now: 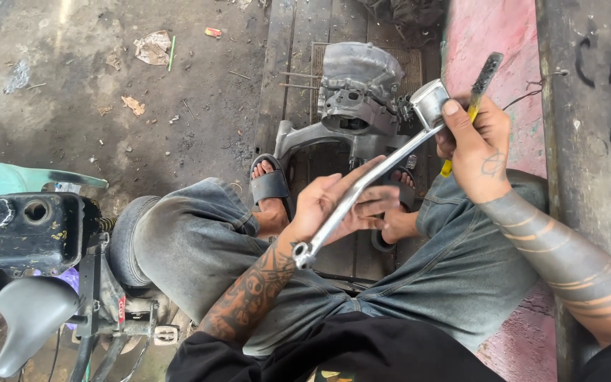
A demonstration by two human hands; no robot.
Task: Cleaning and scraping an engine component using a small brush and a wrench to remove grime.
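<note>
A long silver metal lever [362,187] with a blocky pad at its far end runs diagonally across my lap. My left hand [337,205] lies flat under its shaft, fingers stretched out, supporting it. My right hand [475,145] pinches the pad end with the thumb on top and also grips a yellow-handled tool [476,92] whose dark tip points up. Below the lever, between my sandalled feet, a grey engine casing [358,99] rests on a wooden pallet.
A black fuel tank [30,230] and grey seat [30,315] of a small machine stand at my left knee. A pink concrete ledge [496,35] runs along the right. Paper scraps [151,46] litter the dirty floor at upper left.
</note>
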